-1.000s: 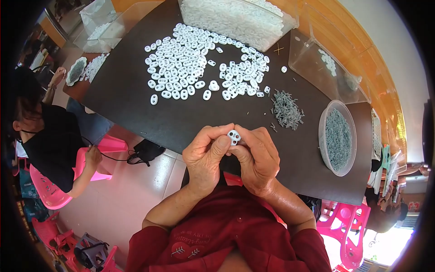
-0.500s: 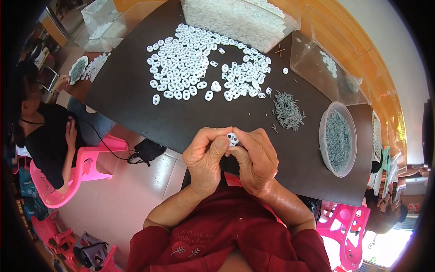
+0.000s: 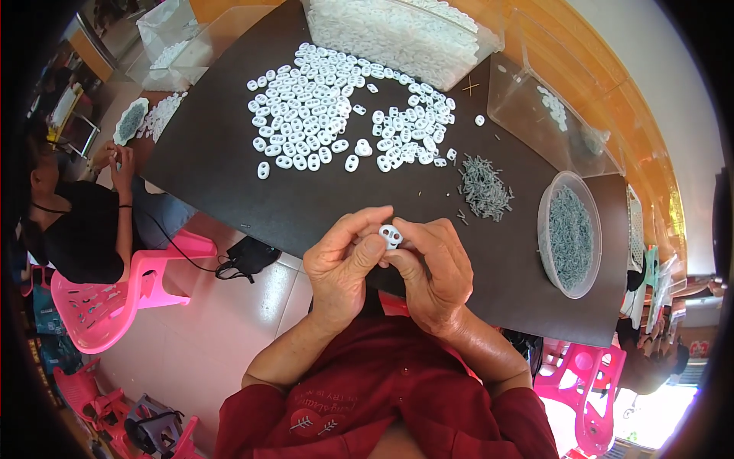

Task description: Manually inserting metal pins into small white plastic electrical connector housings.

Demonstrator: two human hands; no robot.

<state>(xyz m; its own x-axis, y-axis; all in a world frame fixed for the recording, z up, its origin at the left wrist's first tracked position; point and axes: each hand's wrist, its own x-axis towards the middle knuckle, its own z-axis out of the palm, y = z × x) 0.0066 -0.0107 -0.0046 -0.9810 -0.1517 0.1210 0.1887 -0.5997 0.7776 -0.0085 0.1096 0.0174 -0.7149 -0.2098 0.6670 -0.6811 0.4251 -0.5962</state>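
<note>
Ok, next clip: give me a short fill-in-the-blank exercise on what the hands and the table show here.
1. Both hands, the left hand and the right hand, pinch one small ____ plastic piece between their fingertips.
2. The round clear bowl by the table's right end holds small ____ parts.
3. The loose pile of grey parts lies to the ____ of that bowl.
4. The spread of white pieces lies on a ____ table.

Missing words: white; grey; left; dark

A dark brown table [image 3: 229, 145] is standing on a pale tiled floor [image 3: 206, 336]. Pink plastic chairs [image 3: 115, 294] are sitting around it. An orange wall [image 3: 612, 99] is running behind, and daylight is falling brightly at lower right.
</note>
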